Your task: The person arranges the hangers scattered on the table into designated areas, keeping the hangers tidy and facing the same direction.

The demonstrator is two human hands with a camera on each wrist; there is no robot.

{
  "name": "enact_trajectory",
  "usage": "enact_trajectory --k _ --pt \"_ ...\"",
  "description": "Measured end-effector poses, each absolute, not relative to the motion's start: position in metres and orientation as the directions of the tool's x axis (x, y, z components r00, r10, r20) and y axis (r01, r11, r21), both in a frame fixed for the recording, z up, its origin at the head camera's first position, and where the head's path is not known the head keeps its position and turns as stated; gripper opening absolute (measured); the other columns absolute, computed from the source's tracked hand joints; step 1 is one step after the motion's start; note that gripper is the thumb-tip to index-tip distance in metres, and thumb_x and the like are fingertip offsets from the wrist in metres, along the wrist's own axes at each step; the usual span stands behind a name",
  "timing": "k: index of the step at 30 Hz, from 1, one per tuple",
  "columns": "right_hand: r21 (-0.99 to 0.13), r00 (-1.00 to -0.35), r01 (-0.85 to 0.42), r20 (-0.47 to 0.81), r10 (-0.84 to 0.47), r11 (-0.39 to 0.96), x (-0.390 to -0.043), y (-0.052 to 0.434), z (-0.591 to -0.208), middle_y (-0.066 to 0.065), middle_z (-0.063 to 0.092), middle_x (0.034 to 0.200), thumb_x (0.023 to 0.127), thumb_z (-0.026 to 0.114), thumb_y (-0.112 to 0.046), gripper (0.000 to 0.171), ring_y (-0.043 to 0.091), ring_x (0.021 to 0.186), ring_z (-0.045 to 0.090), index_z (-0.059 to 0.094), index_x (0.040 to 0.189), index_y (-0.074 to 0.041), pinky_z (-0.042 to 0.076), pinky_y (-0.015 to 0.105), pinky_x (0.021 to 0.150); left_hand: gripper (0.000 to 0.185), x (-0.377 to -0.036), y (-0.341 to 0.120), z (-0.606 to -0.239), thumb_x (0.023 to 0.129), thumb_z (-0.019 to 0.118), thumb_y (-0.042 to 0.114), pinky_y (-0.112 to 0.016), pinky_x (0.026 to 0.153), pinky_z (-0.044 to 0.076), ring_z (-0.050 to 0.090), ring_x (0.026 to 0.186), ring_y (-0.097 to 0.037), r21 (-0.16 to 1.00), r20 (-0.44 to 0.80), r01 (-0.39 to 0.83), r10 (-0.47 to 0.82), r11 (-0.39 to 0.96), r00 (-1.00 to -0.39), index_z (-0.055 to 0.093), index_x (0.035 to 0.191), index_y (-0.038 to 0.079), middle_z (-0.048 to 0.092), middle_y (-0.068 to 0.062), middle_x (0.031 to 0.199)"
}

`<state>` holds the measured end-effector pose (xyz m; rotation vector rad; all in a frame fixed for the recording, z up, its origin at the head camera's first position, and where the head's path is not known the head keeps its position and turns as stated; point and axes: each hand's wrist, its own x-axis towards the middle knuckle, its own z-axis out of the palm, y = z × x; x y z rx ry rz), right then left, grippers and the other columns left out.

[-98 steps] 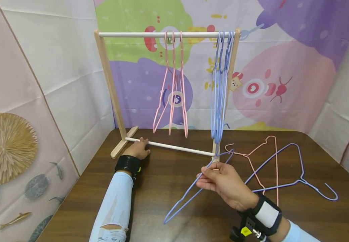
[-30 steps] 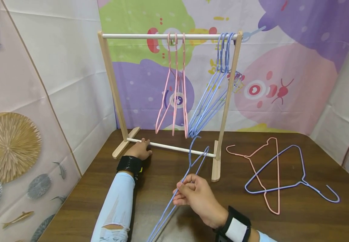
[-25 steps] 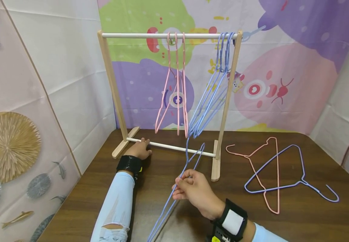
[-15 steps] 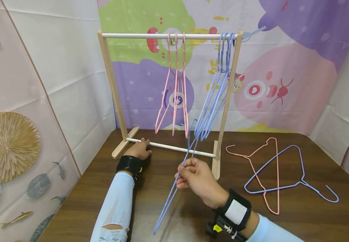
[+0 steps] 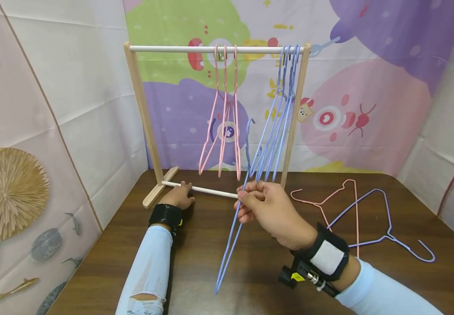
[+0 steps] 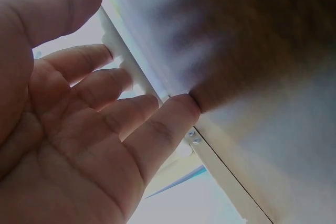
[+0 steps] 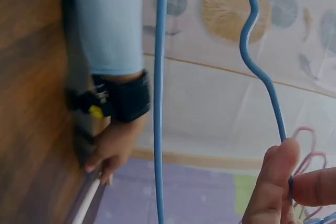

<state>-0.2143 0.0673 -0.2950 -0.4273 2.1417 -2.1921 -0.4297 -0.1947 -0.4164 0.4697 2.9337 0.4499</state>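
My right hand [image 5: 246, 197] pinches a blue wire hanger [image 5: 230, 245] near its neck and holds it above the table. Its hook [image 5: 249, 127] points up, between the pink hangers [image 5: 225, 109] and the blue hangers [image 5: 279, 109] on the wooden rack's top rod [image 5: 172, 48]. In the right wrist view my fingertips [image 7: 281, 182] close on the blue wire [image 7: 159, 103]. My left hand [image 5: 179, 197] rests with straight fingers [image 6: 131, 106] on the rack's lower white rod [image 5: 211, 191], at its left end.
A pink hanger [image 5: 339, 202] and a blue hanger [image 5: 386, 227] lie crossed on the brown table [image 5: 258, 280] to the right of the rack. Patterned cloth walls close in behind and at both sides. The rack's left foot [image 5: 158, 193] stands near the table's left edge.
My right hand has lifted the blue hanger up and towards the rack, so its hook now stands much higher. The hung blue hangers swing back towards vertical. My left hand has stayed put.
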Motion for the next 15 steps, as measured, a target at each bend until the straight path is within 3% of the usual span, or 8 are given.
enact_trajectory --k 15 --pt "-0.988 -0.972 -0.124 0.141 -0.187 -0.096 -0.185 0.067 -0.282 0.009 0.067 0.084 0.104 0.055 -0.004 0.026 0.012 0.067 0.063 0.055 0.122 0.014 0.057 0.023 0.063 0.064 -0.429 -0.195 -0.416 0.103 0.054 0.02 -0.058 0.12 0.027 0.023 0.149 -0.052 0.315 -0.075 0.288 0.327 0.904 -0.942 0.03 0.157 -0.006 0.018 -0.038 0.161"
